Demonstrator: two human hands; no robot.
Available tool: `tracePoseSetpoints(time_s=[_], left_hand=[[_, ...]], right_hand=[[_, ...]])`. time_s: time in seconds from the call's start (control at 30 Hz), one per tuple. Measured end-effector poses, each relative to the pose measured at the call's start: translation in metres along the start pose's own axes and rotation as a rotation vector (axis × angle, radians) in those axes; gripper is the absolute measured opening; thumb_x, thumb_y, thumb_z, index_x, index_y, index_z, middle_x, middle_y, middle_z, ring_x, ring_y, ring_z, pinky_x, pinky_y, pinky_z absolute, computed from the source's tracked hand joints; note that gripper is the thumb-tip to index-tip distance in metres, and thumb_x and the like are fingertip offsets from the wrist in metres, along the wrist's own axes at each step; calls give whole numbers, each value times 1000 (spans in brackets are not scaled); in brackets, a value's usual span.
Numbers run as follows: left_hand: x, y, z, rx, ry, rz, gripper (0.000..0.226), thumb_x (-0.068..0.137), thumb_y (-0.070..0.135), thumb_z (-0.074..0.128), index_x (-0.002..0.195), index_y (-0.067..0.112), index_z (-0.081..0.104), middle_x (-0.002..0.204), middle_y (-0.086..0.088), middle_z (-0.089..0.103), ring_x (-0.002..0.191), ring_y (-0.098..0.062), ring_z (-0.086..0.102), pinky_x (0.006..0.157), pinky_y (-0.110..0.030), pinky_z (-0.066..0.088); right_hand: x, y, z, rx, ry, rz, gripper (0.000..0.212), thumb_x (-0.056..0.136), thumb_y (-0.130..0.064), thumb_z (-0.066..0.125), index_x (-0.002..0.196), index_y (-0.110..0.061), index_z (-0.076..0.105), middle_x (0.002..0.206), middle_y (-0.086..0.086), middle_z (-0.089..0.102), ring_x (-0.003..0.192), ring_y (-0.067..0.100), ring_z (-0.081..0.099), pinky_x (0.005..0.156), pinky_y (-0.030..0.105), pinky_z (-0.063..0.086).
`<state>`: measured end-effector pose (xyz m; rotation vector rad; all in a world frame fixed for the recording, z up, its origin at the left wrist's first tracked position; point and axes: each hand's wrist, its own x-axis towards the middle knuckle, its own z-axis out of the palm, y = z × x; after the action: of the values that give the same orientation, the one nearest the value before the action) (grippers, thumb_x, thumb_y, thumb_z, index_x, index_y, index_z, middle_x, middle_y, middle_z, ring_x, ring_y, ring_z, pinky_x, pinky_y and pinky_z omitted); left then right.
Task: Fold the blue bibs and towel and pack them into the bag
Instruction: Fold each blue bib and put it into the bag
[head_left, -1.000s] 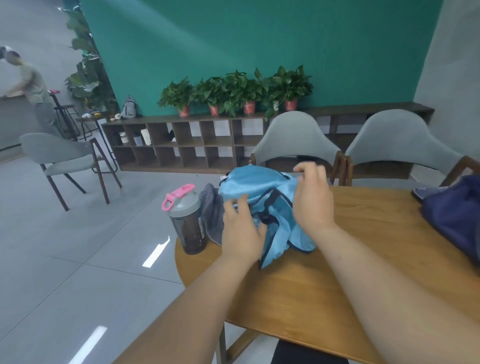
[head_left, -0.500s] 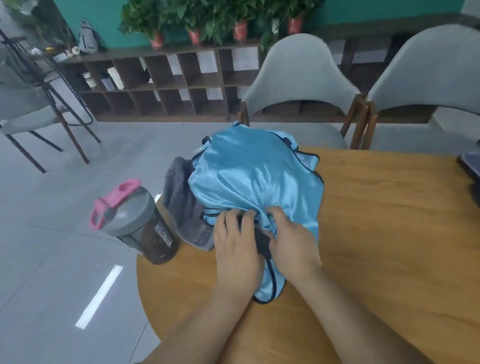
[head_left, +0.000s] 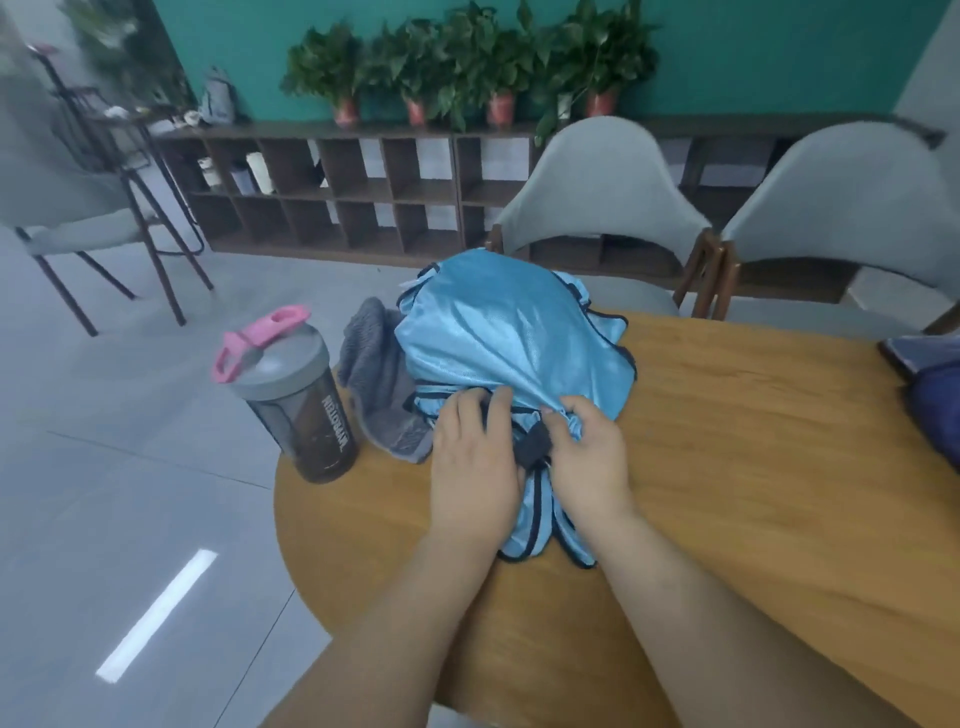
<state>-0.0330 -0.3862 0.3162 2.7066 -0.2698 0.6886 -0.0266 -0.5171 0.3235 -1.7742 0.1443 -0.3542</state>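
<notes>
Left hand (head_left: 475, 467): palm down on the near part of the blue bibs (head_left: 498, 338), fingers bent over the cloth and gripping a fold of it. Right hand (head_left: 587, 457): close beside the left, fingers curled tight, bunching the shiny fabric under them. I see a bit of dark trim (head_left: 532, 447) gathered between the two hands.

Bibs: one rumpled pile, light blue with dark edging, lying on the round wooden table (head_left: 727, 467). The pile's far side reaches the table's far edge; its near ends trail toward me under both wrists.

Grey towel (head_left: 376, 374): touching the bibs on their left, partly tucked beneath them, crumpled.

Shaker bottle (head_left: 301, 405): left of the bibs, beyond the towel, upright, grey lid with pink cap, standing near the table's left edge.

Dark blue bag (head_left: 935, 405): well to the right of the bibs, cut by the frame edge; I cannot tell whether it is open.

Two grey chairs (head_left: 602, 192) (head_left: 852, 208): beyond the bibs, backs toward me. A dark cubby shelf (head_left: 332, 202) runs behind them, with potted plants (head_left: 467, 67) on top of it.
</notes>
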Motion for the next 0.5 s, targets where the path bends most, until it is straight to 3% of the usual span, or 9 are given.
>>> tracePoseSetpoints(time_s=[0.07,0.17,0.33,0.43,0.5], left_hand=[[-7,0,-7,30,-36,-19,68,78,11,63,145,10,48,126,-12,51,119,-34,50,103,-45,46],[-10,7,-24,64,-86,-67,70,76,18,73,141,14,46,122,-8,50,113,-31,52,100,-41,47],[3,22,-63,0,-29,-104,58,97,47,62,142,17,39,125,-7,46,113,-29,48,96,-42,48],[23,29,-92,-136,-7,-148,63,100,49,59,149,19,33,134,-8,42,116,-32,52,90,-46,52],[37,33,-108,-207,5,-173,68,99,47,59,153,21,28,143,-7,38,121,-31,54,89,-49,55]], right_hand=[[-14,-12,-12,-79,-6,-33,11,104,-27,62,97,-26,70,82,-2,72,72,21,66,71,43,57],[-10,-55,-38,-196,-34,-128,11,104,-27,61,97,-29,69,74,-4,71,59,13,61,59,34,50],[26,-159,-60,-441,-138,-317,16,102,-33,62,98,-21,72,90,-1,73,86,23,66,76,37,51],[38,-226,-70,-303,-150,-365,16,104,-31,62,98,-21,73,83,-4,69,76,17,61,70,33,47],[41,-264,-79,-177,-114,-399,16,105,-31,60,99,-24,74,90,-1,73,79,17,66,71,34,53]])
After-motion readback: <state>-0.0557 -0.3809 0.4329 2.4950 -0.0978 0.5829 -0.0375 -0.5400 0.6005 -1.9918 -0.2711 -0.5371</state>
